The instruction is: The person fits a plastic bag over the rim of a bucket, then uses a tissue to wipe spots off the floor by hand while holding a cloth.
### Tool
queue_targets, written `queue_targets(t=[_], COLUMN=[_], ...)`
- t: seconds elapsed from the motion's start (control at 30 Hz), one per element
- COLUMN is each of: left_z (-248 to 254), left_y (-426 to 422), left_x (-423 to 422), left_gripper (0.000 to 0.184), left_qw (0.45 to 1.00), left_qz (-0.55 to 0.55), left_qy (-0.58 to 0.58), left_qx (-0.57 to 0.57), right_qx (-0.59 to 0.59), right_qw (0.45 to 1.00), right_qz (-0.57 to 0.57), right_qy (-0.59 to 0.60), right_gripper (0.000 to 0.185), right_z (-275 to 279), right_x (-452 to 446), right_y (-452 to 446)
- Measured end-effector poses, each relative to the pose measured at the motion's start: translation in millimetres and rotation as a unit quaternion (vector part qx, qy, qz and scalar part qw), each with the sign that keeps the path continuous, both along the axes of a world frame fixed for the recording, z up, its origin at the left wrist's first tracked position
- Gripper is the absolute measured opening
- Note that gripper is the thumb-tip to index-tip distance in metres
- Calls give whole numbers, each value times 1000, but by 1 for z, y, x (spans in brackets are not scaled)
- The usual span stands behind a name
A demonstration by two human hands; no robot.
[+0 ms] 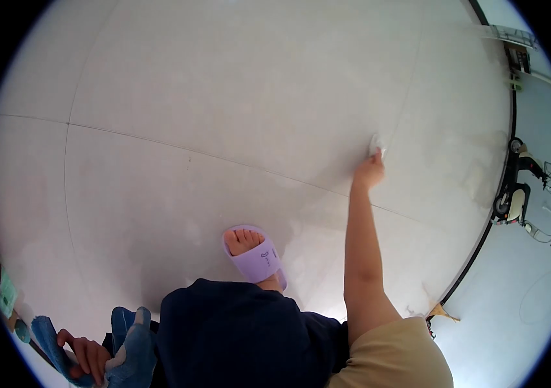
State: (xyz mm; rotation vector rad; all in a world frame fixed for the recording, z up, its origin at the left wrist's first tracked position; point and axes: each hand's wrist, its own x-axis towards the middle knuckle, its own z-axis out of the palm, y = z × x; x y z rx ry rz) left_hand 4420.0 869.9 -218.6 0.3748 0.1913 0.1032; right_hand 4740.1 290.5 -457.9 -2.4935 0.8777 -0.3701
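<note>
On the tiled floor [275, 84], off to the right of a foot in a lilac slipper [256, 262], the right hand [369, 173] pinches a small whitish crumpled piece [377, 142]; can't tell if it's paper or film. Arm stretched well out; piece is at the floor or just above it, exact contact unclear. Left hand [88, 355] at lower left, fingers curled among blue cloth [132, 349]; can't tell if gripped or only touched. Risks, my guess: piece looks light and held at one end, so a loose pinch could drop it. Long reach from a crouch could tip the body forward; slipper could slide if the tile is slick. Cloth edges could slip from the left hand if its hold is weak.
</note>
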Motion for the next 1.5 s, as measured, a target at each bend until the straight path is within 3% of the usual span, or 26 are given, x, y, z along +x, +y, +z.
queue_targets(t=[0.03, 0.07, 0.13, 0.17, 0.27, 0.33, 0.4, 0.47, 0.5, 0.57, 0.6, 0.67, 0.7, 0.77, 0.83, 0.87, 0.9, 0.93, 1.0, 1.03, 1.1, 1.17, 1.27, 1.33, 1.4, 1.5], left_z=[1, 1, 2, 2, 2, 1, 2, 2, 2, 2, 1, 1, 3, 16, 22, 44, 81, 104, 95, 96, 103, 94, 101, 107, 136, 137], left_y=[-3, -6, -7, -7, 0, 1, -1, -3, -4, 1, 2, -3, -6, -15, -33, -53, -80, -90, -78, -76, -71, -75, -78, -73, -65, -69], left_x=[3, 6, 9, 7, 2, -3, -3, -3, -3, -6, -6, -4, -1, 8, 25, 57, 103, 125, 99, 95, 86, 82, 83, 76, 60, 49], left_gripper=[51, 51, 51, 51, 50, 50, 50, 50, 50, 50, 50, 50, 49, 48, 46, 46, 38, 32, 43, 43, 43, 43, 45, 47, 48, 51], left_qw=[1000, 1000, 1000, 999, 998, 998, 998, 999, 999, 999, 1000, 1000, 999, 997, 995, 995, 966, 911, 888, 912, 929, 922, 902, 886, 925, 884], left_qz=[2, 0, -2, 7, 27, 41, 40, 31, 17, 12, 8, 14, 16, 31, 34, 53, 142, 230, 250, 236, 230, 254, 296, 330, 260, 339], left_qy=[-4, -3, -7, 7, 19, 21, 25, 17, 12, 21, 28, 27, 34, 69, 97, 78, 213, 341, 371, 334, 286, 290, 301, 310, 228, 286], left_qx=[0, -13, -23, -32, -46, -49, -29, -33, -39, -25, -7, -6, -7, 13, -5, 13, 30, 36, 106, 25, -51, 42, 92, 96, 158, 147], right_qx=[-25, -146, -132, -109, 9, -11, -23, -76, -76, -215, -226, -164, -143, -189, -69, -227, -265, -137, -201, -194, 1, -139, 0, 27, 132, 93], right_qw=[998, 966, 910, 847, 904, 971, 997, 997, 997, 951, 928, 843, 846, 917, 988, 971, 959, 970, 961, 963, 961, 919, 916, 874, 870, 808], right_qz=[31, 206, 392, 519, 423, 213, 37, -22, -19, 216, 296, 510, 510, 328, 91, 69, 41, -12, 105, 113, 275, 363, 402, 484, 471, 581], right_qy=[40, -57, -34, -36, -58, -110, -66, 11, 10, -42, -2, -38, -60, -124, -102, 17, 91, 200, 160, 149, 2, 63, -1, -33, 60, 41], right_gripper=[31, 30, 28, 27, 31, 32, 33, 32, 32, 32, 31, 27, 24, 26, 29, 34, 35, 36, 39, 39, 43, 43, 44, 41, 38, 34], right_z=[-10, -19, -20, -5, 14, 8, 15, 2, -11, -35, -25, 6, 11, -11, -20, -22, -35, -19, -67, -75, -90, -54, -67, -62, -21, -29], right_x=[-7, -19, -43, -49, -12, 53, 112, 146, 149, 154, 142, 118, 117, 152, 190, 199, 211, 222, 246, 254, 263, 234, 172, 118, 55, 12], right_y=[10, 36, 94, 120, 121, 65, 0, -46, -42, -20, 17, 69, 72, 24, -41, -70, -99, -90, -100, -80, -21, 87, 196, 248, 287, 295])
